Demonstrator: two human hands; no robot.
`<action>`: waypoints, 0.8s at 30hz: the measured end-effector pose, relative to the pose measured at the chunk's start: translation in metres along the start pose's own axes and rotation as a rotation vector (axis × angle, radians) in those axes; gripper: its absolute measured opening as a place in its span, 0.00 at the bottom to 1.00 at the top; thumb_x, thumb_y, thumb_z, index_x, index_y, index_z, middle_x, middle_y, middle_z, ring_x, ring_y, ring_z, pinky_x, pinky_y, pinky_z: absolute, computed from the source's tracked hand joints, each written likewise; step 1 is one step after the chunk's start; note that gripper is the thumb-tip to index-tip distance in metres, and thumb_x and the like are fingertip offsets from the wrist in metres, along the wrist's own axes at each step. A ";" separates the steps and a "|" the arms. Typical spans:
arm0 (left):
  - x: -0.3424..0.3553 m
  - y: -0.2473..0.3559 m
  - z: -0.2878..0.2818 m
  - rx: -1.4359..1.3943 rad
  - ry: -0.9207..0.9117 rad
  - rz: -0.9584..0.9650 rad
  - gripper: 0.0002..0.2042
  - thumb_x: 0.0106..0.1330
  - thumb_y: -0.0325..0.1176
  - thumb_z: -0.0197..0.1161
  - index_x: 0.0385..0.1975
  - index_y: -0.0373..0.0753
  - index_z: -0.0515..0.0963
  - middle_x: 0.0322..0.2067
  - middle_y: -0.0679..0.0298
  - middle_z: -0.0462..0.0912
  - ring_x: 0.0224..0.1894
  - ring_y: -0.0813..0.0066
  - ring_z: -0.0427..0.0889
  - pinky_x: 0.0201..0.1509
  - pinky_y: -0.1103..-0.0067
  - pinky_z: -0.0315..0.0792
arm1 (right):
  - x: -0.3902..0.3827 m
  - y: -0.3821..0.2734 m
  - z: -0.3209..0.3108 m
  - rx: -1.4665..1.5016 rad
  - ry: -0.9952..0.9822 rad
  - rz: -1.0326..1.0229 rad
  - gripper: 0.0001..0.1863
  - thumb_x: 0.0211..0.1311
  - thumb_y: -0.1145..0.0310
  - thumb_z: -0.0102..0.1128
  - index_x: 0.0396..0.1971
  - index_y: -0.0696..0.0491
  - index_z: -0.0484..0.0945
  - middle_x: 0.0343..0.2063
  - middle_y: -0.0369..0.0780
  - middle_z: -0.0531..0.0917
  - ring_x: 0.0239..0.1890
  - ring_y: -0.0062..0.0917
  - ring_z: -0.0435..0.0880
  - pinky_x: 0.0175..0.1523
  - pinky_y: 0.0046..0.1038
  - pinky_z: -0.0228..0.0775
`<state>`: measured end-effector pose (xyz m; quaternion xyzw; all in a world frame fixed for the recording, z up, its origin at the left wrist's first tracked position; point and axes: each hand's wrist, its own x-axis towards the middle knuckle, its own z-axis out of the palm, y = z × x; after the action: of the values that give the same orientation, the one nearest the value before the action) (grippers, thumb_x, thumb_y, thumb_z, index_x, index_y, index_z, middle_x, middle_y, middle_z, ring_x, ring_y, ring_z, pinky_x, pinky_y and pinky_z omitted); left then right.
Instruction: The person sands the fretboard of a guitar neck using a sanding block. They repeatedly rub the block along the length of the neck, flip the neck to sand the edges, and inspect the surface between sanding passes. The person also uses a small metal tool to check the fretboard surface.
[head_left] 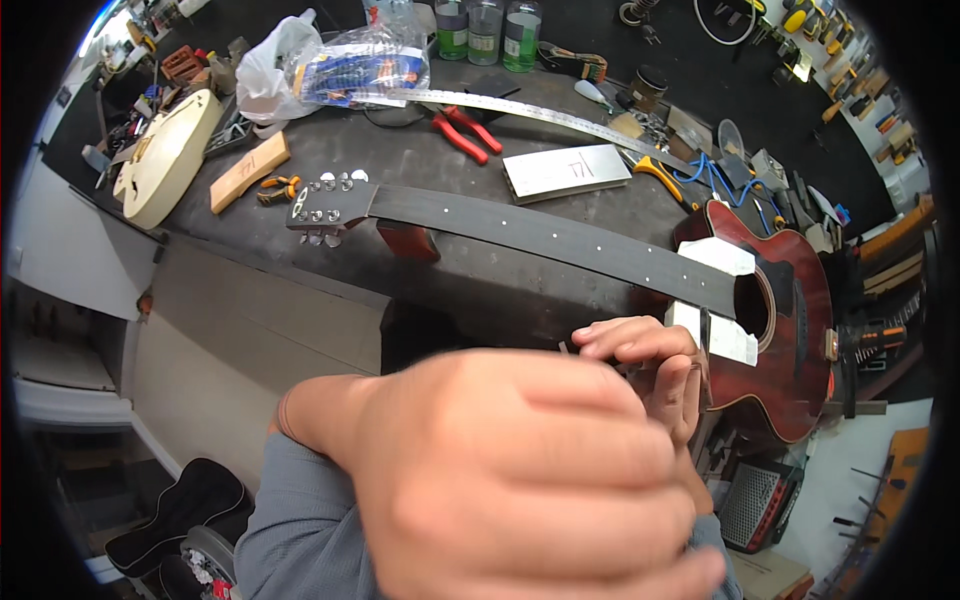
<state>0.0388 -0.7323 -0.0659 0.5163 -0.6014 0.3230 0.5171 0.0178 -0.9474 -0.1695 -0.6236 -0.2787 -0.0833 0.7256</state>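
My left hand (520, 470) is close to the camera, a little blurred, with its fingers curled in and their tips hidden. Behind it my right hand (650, 350) has bent fingers pressed together; a thin sliver shows by its fingertips, too small to name. Both hands are in front of the near edge of the workbench, beside a dark red acoustic guitar (800, 330). The guitar's stringless fretboard (555, 238) runs leftward to the headstock (335, 203). White tape or paper (733, 340) covers the top on both sides of the fretboard end.
A neck support block (408, 241) props the neck. On the bench (400, 150) lie red-handled pliers (465, 135), a white-topped block (567, 172), a long steel ruler (540, 112), orange-handled pliers (665, 182) and a wooden block (250, 172). A pale guitar body (170, 160) rests at the far left.
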 end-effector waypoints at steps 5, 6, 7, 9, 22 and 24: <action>0.001 0.001 0.027 -0.027 0.477 0.196 0.08 0.62 0.25 0.78 0.40 0.33 0.93 0.29 0.60 0.89 0.26 0.71 0.84 0.26 0.78 0.78 | -0.004 -0.032 -0.005 -0.111 -0.044 0.203 0.29 0.95 0.44 0.46 0.50 0.58 0.81 0.30 0.40 0.84 0.35 0.27 0.88 0.54 0.36 0.82; 0.000 0.003 0.030 -0.033 0.521 0.179 0.07 0.62 0.25 0.77 0.39 0.32 0.92 0.28 0.60 0.88 0.26 0.71 0.84 0.25 0.78 0.77 | -0.007 -0.038 -0.009 -0.120 -0.035 0.262 0.29 0.95 0.44 0.48 0.50 0.58 0.82 0.31 0.40 0.84 0.33 0.24 0.85 0.48 0.32 0.78; 0.000 0.007 0.032 -0.027 0.555 0.160 0.06 0.61 0.24 0.76 0.37 0.31 0.92 0.28 0.60 0.88 0.26 0.71 0.84 0.24 0.78 0.75 | -0.010 -0.039 -0.013 -0.103 -0.046 0.320 0.29 0.94 0.44 0.51 0.49 0.58 0.83 0.31 0.40 0.84 0.31 0.21 0.82 0.42 0.27 0.75; -0.002 0.007 0.042 -0.075 0.539 0.179 0.06 0.61 0.24 0.75 0.36 0.30 0.91 0.27 0.59 0.87 0.25 0.71 0.82 0.23 0.78 0.73 | -0.011 -0.052 -0.017 -0.117 0.000 0.375 0.26 0.92 0.47 0.56 0.49 0.60 0.81 0.34 0.40 0.83 0.30 0.17 0.76 0.37 0.24 0.67; -0.049 -0.006 -0.009 0.150 -0.220 -0.028 0.10 0.62 0.36 0.67 0.27 0.41 0.74 0.30 0.67 0.72 0.34 0.68 0.78 0.38 0.72 0.74 | 0.176 -0.042 -0.071 -1.034 -0.192 0.513 0.08 0.90 0.67 0.56 0.54 0.57 0.77 0.36 0.38 0.78 0.37 0.22 0.77 0.47 0.28 0.73; -0.079 -0.020 -0.013 0.249 -0.208 -0.133 0.09 0.61 0.36 0.67 0.28 0.42 0.74 0.31 0.67 0.72 0.35 0.68 0.79 0.38 0.71 0.74 | 0.202 0.000 -0.099 -1.152 -0.326 0.501 0.08 0.88 0.68 0.58 0.51 0.59 0.76 0.36 0.46 0.81 0.40 0.32 0.80 0.51 0.35 0.76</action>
<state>0.0560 -0.7024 -0.1406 0.6457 -0.5714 0.3048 0.4045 0.2153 -0.9957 -0.0739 -0.9637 -0.1418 0.0481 0.2209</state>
